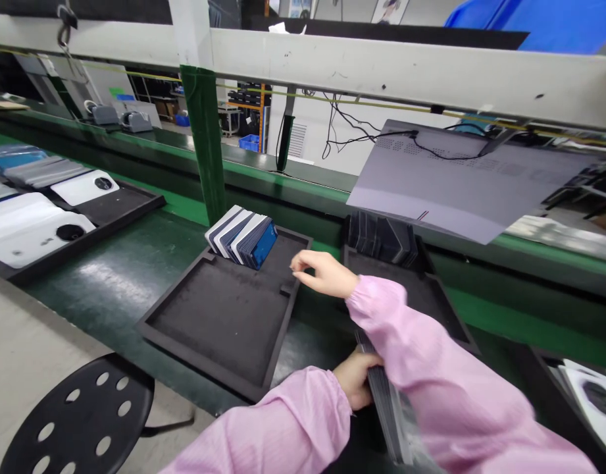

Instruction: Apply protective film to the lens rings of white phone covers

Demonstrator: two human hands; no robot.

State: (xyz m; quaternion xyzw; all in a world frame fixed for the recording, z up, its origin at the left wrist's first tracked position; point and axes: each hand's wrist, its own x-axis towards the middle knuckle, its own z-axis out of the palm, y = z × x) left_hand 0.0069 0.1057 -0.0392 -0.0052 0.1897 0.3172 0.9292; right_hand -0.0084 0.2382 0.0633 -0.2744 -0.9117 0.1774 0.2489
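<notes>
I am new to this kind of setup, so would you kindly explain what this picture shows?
There is no robot here, only a person's two bare hands, in pink sleeves. One camera, worn on the head, looks forward and down.

The left hand holds a stack of thin dark panels. The right hand, loosely curled with nothing visible in it, is near the edge of a black tray.

That tray lies on a green bench and holds a row of thin panels. White panels lie farther left.
</notes>
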